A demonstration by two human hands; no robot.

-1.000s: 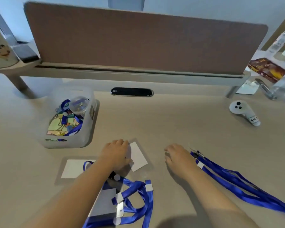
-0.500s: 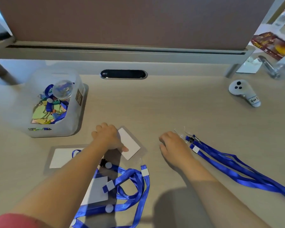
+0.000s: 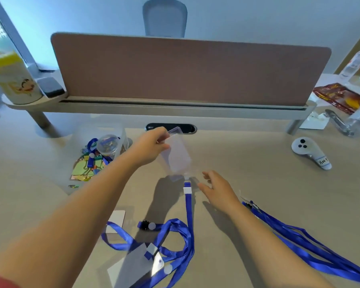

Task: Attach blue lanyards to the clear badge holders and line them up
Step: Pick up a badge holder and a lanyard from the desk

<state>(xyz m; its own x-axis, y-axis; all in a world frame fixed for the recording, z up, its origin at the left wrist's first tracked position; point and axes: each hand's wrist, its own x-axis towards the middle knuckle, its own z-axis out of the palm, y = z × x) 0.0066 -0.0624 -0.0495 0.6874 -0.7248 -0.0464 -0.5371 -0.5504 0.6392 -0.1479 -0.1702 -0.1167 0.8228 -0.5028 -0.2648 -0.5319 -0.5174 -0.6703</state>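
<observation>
The left hand point(image 3: 152, 147) pinches a clear badge holder point(image 3: 178, 157) above the desk point(image 3: 247, 163), its blue lanyard point(image 3: 188, 206) trailing toward six o'clock. At the holder's four o'clock, the right hand point(image 3: 217, 189) hovers with fingers spread, gripping nothing.

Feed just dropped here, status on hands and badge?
Left hand holds clear badge holder aloft, blue lanyard hanging from it. Right hand open, empty. Nothing in the way.

Left hand point(image 3: 152, 147) raised with fingers pinched; right hand point(image 3: 217, 189) low, fingers spread.
</observation>
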